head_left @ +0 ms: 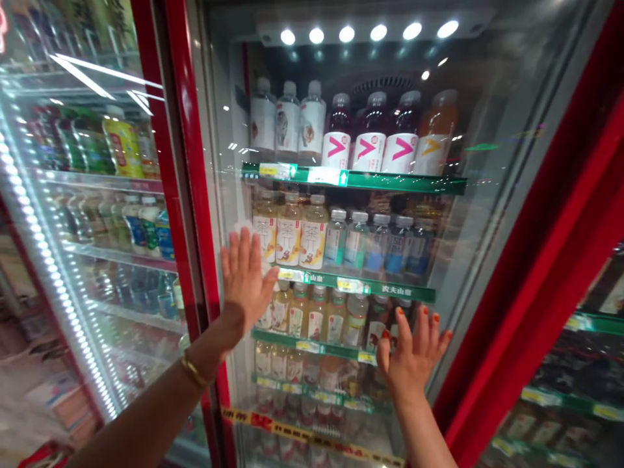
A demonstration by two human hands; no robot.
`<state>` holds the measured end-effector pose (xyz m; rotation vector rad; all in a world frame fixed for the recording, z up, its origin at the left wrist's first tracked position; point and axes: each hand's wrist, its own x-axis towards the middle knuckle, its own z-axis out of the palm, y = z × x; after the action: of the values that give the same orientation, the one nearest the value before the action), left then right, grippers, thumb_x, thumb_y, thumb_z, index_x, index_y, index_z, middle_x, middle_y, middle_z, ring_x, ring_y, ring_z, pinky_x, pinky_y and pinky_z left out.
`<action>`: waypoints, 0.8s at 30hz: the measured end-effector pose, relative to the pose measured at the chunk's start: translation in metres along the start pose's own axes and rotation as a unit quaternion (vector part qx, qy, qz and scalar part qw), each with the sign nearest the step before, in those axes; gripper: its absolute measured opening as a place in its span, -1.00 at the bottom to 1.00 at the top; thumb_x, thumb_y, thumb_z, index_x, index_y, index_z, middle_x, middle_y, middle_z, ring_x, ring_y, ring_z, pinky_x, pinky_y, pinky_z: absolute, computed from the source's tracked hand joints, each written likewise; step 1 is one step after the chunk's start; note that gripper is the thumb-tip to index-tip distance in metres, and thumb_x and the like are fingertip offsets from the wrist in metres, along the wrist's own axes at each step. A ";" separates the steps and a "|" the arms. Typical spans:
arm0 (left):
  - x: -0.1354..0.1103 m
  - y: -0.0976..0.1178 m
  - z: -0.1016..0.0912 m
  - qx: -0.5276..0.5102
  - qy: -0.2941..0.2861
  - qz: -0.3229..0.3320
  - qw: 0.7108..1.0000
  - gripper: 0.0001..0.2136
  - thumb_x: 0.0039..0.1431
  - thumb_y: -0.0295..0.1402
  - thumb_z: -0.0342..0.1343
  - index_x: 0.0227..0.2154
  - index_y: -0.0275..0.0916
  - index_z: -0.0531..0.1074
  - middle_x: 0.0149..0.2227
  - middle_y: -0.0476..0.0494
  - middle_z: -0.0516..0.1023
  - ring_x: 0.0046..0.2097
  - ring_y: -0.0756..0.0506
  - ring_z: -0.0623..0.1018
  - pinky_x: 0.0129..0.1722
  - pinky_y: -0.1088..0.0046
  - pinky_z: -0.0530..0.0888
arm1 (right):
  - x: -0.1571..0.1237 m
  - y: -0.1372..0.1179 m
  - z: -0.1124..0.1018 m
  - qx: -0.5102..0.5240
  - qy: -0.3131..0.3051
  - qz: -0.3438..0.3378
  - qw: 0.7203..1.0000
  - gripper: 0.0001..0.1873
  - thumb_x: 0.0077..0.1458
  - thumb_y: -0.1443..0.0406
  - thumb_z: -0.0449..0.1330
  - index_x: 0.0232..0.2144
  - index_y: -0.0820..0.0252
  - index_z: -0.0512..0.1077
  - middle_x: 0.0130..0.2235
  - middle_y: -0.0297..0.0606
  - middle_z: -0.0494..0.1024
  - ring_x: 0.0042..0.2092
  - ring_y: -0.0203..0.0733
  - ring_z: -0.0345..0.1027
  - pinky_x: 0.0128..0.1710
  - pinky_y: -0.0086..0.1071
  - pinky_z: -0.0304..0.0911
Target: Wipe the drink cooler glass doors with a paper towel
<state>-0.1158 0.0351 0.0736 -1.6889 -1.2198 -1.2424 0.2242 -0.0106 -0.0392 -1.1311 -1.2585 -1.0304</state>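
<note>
My left hand (246, 279) lies flat against the glass door (468, 240) of a red-framed drinks cooler, near the door's left edge. Its fingers are straight, with the thumb spread to the right. A thin whitish patch (244, 227) shows past the fingertips; whether it is a tissue or a reflection, I cannot tell. A gold bangle (192, 369) circles the left wrist. Lower right, my right hand (413, 351) has its fingers spread and slightly bent at the glass, holding nothing. Behind the door stand tea bottles (288, 234) and purple drink bottles (370, 140).
Green-fronted shelves (400, 182) with several bottle rows fill the cooler. A yellow printed strip (316, 435) crosses the door low down. Red frame posts (531, 260) border it. Another lit cooler (112, 182) stands left, and more shelves (560, 396) are at right.
</note>
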 end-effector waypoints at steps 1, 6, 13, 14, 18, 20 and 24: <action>-0.002 0.016 0.003 -0.004 -0.007 0.022 1.000 -0.15 0.49 -0.15 0.03 0.62 -0.15 -0.34 0.66 -0.21 -0.24 0.66 -0.29 -0.27 0.65 -0.16 -0.20 | 0.003 -0.006 -0.002 0.009 -0.007 0.013 1.000 -0.16 0.34 0.26 0.19 0.58 -0.08 0.09 0.63 -0.02 0.04 0.61 0.41 -0.07 0.49 0.59 -0.15; -0.074 0.046 0.010 0.007 -0.033 0.213 0.977 -0.28 0.51 -0.03 -0.06 0.61 0.12 -0.17 0.62 0.27 -0.03 0.66 -0.02 -0.29 0.67 0.22 -0.33 | 0.025 -0.048 -0.009 0.014 -0.080 -0.055 0.995 -0.10 0.35 0.18 0.24 0.60 -0.08 0.00 0.67 -0.05 -0.18 0.63 0.45 -0.22 0.50 0.62 -0.25; -0.042 0.000 0.006 -0.033 0.038 -0.052 0.997 -0.25 0.54 -0.25 -0.10 0.62 -0.11 -0.34 0.66 -0.16 -0.30 0.66 -0.27 -0.29 0.63 -0.24 -0.30 | 0.043 -0.063 0.015 -0.032 -0.069 -0.106 0.991 -0.07 0.37 0.17 0.20 0.63 -0.13 -0.09 0.67 -0.16 -0.13 0.63 0.28 -0.12 0.57 0.40 -0.20; -0.027 0.011 0.007 -0.042 0.034 -0.050 0.997 -0.24 0.54 -0.22 -0.08 0.62 -0.09 -0.34 0.66 -0.15 -0.28 0.67 -0.28 -0.26 0.64 -0.24 -0.25 | 0.043 -0.062 0.019 -0.039 -0.062 -0.104 0.992 -0.09 0.38 0.17 0.18 0.63 -0.11 -0.09 0.67 -0.16 -0.11 0.63 0.27 -0.09 0.57 0.39 -0.20; -0.006 0.062 0.010 -0.012 0.008 0.174 0.985 -0.28 0.52 -0.07 0.00 0.61 0.00 -0.10 0.66 0.02 -0.12 0.67 -0.19 -0.23 0.67 0.03 -0.28 | 0.041 -0.062 0.024 -0.042 -0.041 -0.105 0.993 -0.14 0.40 0.17 0.17 0.62 -0.11 -0.04 0.65 -0.16 -0.04 0.60 0.26 0.01 0.57 0.37 -0.18; -0.010 0.059 0.007 -0.001 0.008 0.275 0.961 -0.29 0.48 0.01 0.05 0.58 0.04 0.03 0.64 0.12 -0.01 0.67 -0.14 -0.26 0.66 0.09 -0.35 | 0.041 -0.062 0.023 -0.037 -0.038 -0.109 0.993 -0.14 0.40 0.16 0.17 0.62 -0.09 -0.04 0.65 -0.16 -0.04 0.60 0.25 0.00 0.58 0.35 -0.17; 0.024 0.009 -0.013 0.012 0.016 0.148 0.989 -0.27 0.50 -0.11 0.07 0.60 -0.01 -0.06 0.59 -0.02 0.16 0.67 -0.16 -0.14 0.64 -0.02 -0.37 | 0.041 -0.063 0.022 -0.033 -0.043 -0.112 0.992 -0.14 0.40 0.16 0.18 0.62 -0.05 -0.02 0.66 -0.18 -0.11 0.63 0.20 -0.10 0.60 0.31 -0.24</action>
<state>-0.1094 0.0268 0.1000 -1.7520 -0.9201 -1.0650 0.1609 0.0015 0.0048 -1.1118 -1.4537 -1.2081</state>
